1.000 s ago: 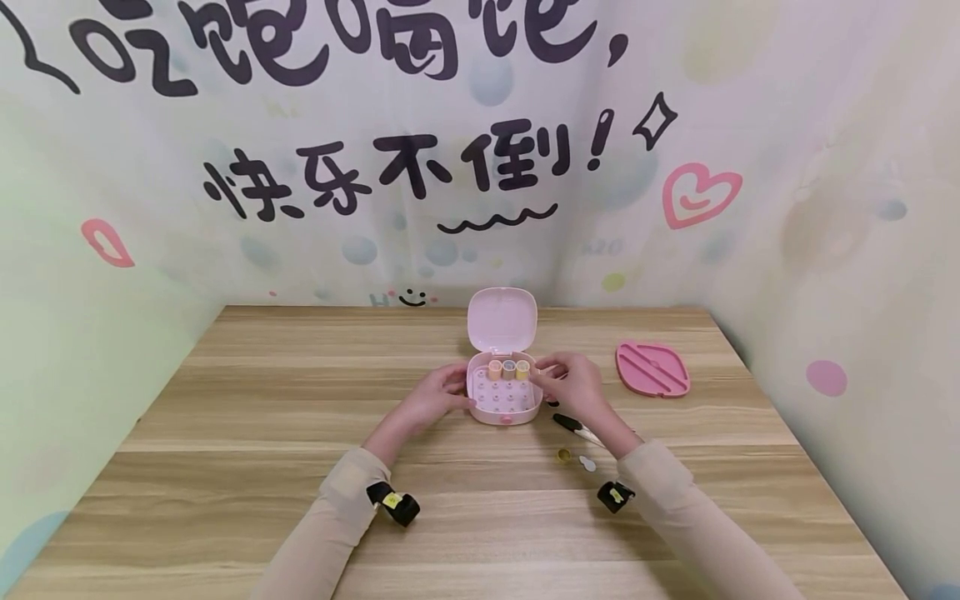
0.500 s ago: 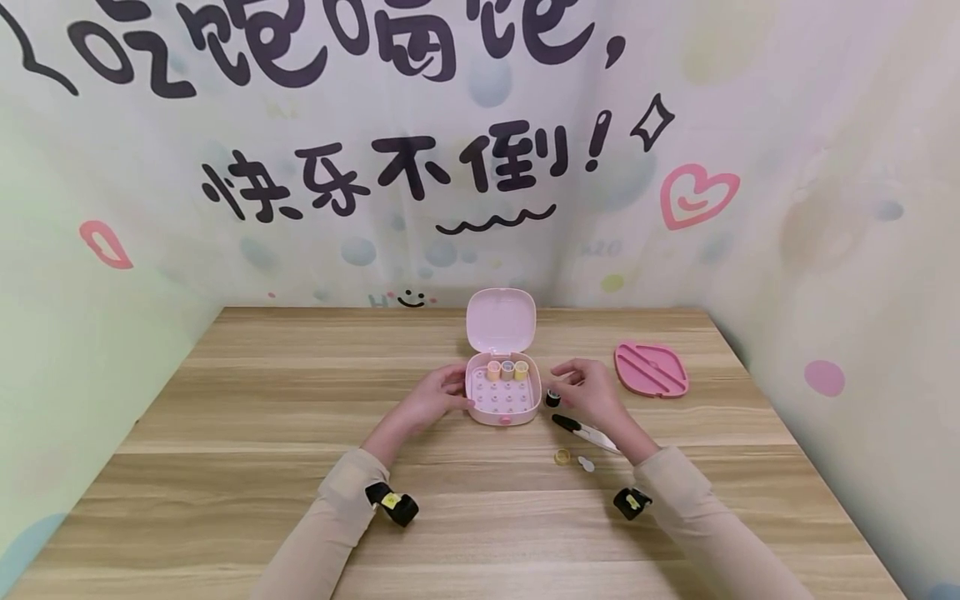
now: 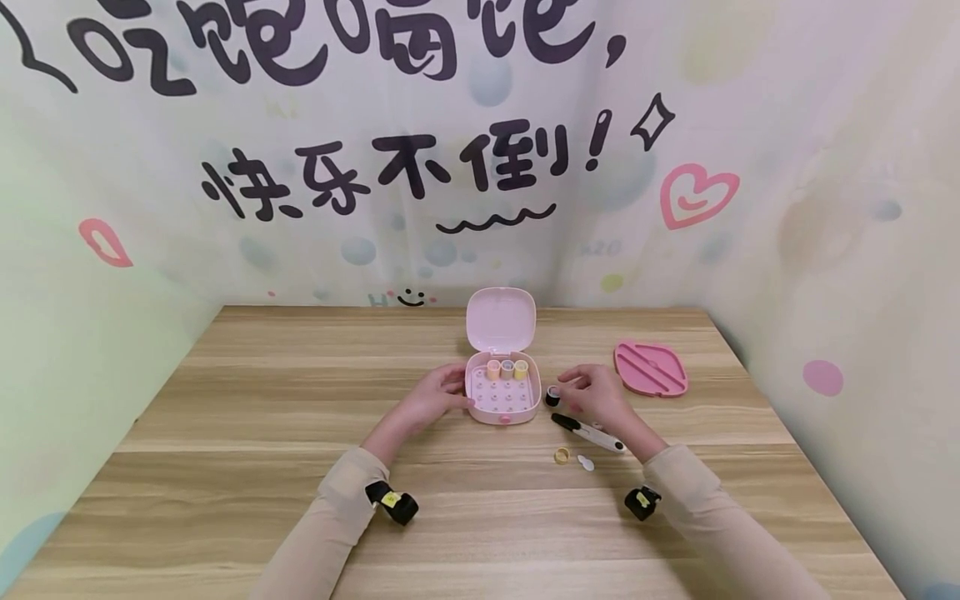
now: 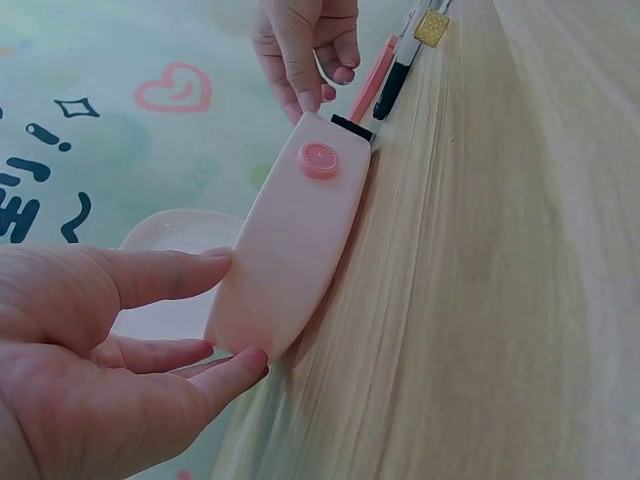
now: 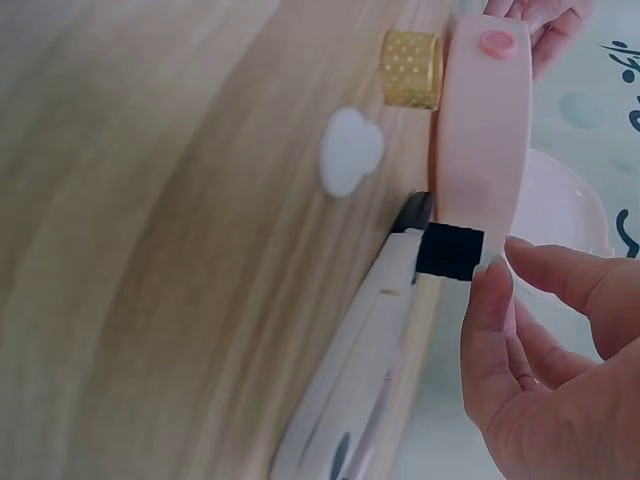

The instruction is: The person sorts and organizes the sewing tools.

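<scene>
A small light-pink sewing box stands with its lid raised, three thread spools in its back row: peach, grey and yellow. My left hand holds the box's left side, the thumb at the front rim and other fingers round the corner. To the right of the box is a black thread spool, upright on the table. The thumb and fingertips of my right hand are right at the spool's top end, barely overlapping it in the right wrist view.
In front of my right hand lie a white tool with a black tip, a dotted gold thimble and a small white flat piece. A pink partitioned tray lies at the back right. A printed cloth hangs behind the table.
My right hand has left the yellow spool in the box and moved right, then lowered beside the black spool. The left hand stays at the box.
</scene>
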Tool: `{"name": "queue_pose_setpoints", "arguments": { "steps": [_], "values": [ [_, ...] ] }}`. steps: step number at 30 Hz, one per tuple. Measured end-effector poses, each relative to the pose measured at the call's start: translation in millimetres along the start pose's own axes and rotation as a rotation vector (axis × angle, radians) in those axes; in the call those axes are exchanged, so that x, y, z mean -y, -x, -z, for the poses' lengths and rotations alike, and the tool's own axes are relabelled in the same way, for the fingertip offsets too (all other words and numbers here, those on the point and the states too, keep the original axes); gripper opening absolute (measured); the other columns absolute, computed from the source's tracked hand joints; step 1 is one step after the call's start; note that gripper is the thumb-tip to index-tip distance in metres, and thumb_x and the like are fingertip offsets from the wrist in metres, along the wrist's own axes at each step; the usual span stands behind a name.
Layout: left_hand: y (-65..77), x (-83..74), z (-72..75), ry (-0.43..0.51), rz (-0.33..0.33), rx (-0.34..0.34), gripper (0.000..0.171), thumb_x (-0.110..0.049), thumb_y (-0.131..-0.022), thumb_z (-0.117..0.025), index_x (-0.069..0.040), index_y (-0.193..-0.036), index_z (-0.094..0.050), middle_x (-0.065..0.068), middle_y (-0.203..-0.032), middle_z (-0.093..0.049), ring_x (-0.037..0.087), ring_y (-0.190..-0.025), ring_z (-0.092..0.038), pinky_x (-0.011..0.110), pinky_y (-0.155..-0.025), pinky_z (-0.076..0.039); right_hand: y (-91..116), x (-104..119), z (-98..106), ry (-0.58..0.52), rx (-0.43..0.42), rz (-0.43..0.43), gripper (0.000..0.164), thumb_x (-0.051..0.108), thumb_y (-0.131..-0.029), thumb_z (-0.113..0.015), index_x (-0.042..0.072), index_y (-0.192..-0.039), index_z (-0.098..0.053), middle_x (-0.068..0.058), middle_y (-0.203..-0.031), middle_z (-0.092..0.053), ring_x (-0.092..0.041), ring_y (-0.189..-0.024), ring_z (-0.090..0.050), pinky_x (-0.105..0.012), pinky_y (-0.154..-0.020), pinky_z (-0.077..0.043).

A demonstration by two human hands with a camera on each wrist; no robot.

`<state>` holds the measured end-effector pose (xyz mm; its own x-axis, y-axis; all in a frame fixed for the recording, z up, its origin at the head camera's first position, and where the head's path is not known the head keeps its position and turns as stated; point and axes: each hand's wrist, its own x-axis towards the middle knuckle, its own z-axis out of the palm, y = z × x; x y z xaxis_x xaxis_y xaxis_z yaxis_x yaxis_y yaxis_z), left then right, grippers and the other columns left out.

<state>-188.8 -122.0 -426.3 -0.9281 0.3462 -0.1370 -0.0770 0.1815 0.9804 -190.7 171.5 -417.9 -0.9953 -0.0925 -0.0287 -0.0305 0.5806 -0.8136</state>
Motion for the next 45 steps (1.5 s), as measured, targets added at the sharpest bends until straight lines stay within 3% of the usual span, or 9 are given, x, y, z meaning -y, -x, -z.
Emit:
{"name": "queue_pose_setpoints", "arguments": {
  "steps": [7,14,29,45],
  "values": [
    [0.6,-0.8,0.4,-0.005,-0.008,0.001,0.069,0.015,-0.092,-0.064,0.018,-0.154,-0.034,0.038,-0.159,-0.039,0.050,-0.149,-0.041,0.052,-0.121,-0.043,-1.7,-6.7,-2.2,-0.082,0.061,-0.015,0.022,-0.001,-0.093,-0.076,-0.012,-0.111,-0.071,-0.011,-0.081,-0.073,-0.011,-0.062,-0.064,-0.020,-0.055,-0.059],
    [-0.5,-0.6,1.1,-0.012,-0.002,0.001,0.071,0.014,-0.091,-0.065,0.017,-0.155,-0.034,0.038,-0.159,-0.038,0.050,-0.149,-0.040,0.051,-0.121,-0.043,0.5,-4.5,-3.3,-0.112,0.062,-0.013,0.022,-0.003,-0.092,-0.077,-0.013,-0.110,-0.071,-0.013,-0.080,-0.074,-0.010,-0.061,-0.065,-0.018,-0.054,-0.059],
    [-1.5,2.5,1.5,0.009,0.001,0.005,0.069,0.014,-0.093,-0.064,0.015,-0.155,-0.035,0.037,-0.159,-0.041,0.048,-0.149,-0.041,0.052,-0.123,-0.041,-0.2,-8.7,-6.6,-0.070,0.038,-0.070,0.024,0.003,-0.093,-0.080,-0.008,-0.113,-0.073,-0.011,-0.082,-0.073,-0.009,-0.060,-0.065,-0.021,-0.056,-0.061],
    [-1.4,3.6,1.0,-0.001,0.004,0.006,0.068,0.013,-0.093,-0.065,0.015,-0.155,-0.036,0.036,-0.158,-0.042,0.048,-0.149,-0.042,0.052,-0.123,-0.042,1.5,-2.4,-0.7,-0.082,0.020,-0.064,0.023,0.004,-0.094,-0.078,-0.007,-0.113,-0.072,-0.012,-0.082,-0.072,-0.013,-0.060,-0.066,-0.022,-0.054,-0.060]
  ]
}}
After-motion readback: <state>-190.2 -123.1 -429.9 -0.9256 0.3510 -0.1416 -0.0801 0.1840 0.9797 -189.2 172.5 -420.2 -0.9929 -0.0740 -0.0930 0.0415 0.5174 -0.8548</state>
